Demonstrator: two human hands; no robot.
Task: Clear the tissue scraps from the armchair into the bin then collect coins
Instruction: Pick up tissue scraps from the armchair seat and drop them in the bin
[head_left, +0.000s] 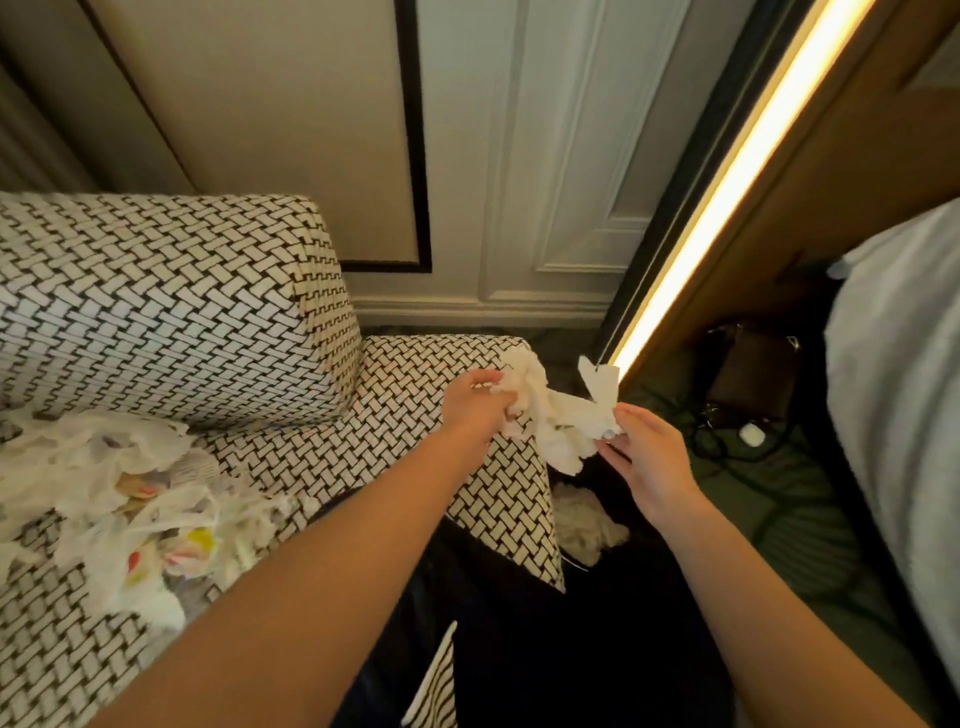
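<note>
My left hand (475, 410) and right hand (649, 457) clutch a tissue wad (556, 421) over the bin (530, 613), which seems to hold crumpled tissue (587, 525).

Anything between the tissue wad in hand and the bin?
Nothing visible. The left hand and right hand hold the tissue wad just past the armrest edge, over the dark bin, where other tissue lies.

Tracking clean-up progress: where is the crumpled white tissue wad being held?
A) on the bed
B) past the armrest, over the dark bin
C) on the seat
B: the left hand and right hand grip the crumpled white tissue wad beyond the woven-pattern armrest, above the dark bin.
</note>
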